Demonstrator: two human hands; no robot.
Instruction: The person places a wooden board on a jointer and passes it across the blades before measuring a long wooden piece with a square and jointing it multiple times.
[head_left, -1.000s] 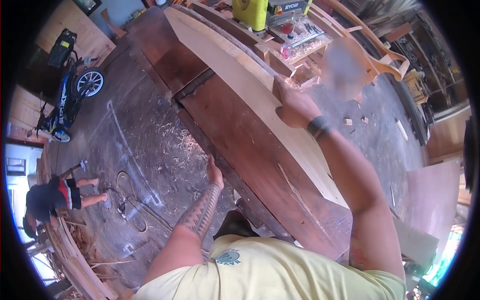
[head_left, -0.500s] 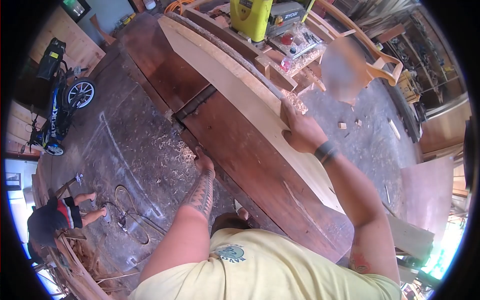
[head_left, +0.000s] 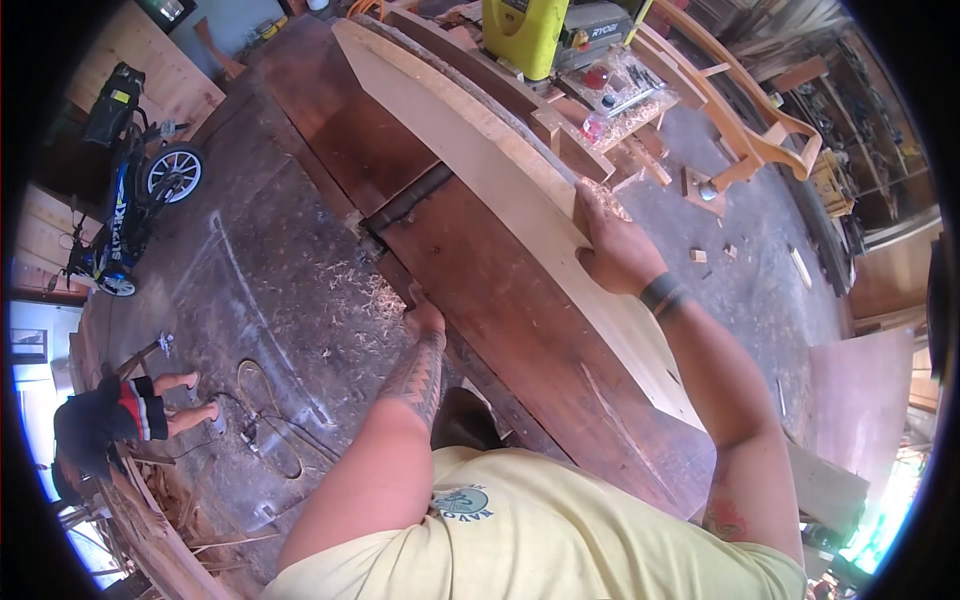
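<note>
A long pale wooden board (head_left: 505, 205) with angled ends lies along the far side of a reddish-brown wooden table (head_left: 500, 310). Over the board's far edge curl the fingers of my right hand (head_left: 622, 245), its thumb on the near side, so the hand is closed on the board. My left hand (head_left: 425, 315) is closed at the table's near edge, with some fingers hidden by that edge. Between the table's two brown panels runs a dark gap (head_left: 405, 205).
Beyond the board stands a green Ryobi machine (head_left: 525, 35) among shavings and wood pieces. A curved wooden frame (head_left: 740, 110) is at the far right. A motorbike (head_left: 135, 190) stands left; at lower left another person (head_left: 110, 420) bends over. A looped hose or cord (head_left: 270, 420) lies on the floor.
The view has shifted slightly, so the table and board appear a little further right and lower. Both hands keep about the same places on the board and table edge.
</note>
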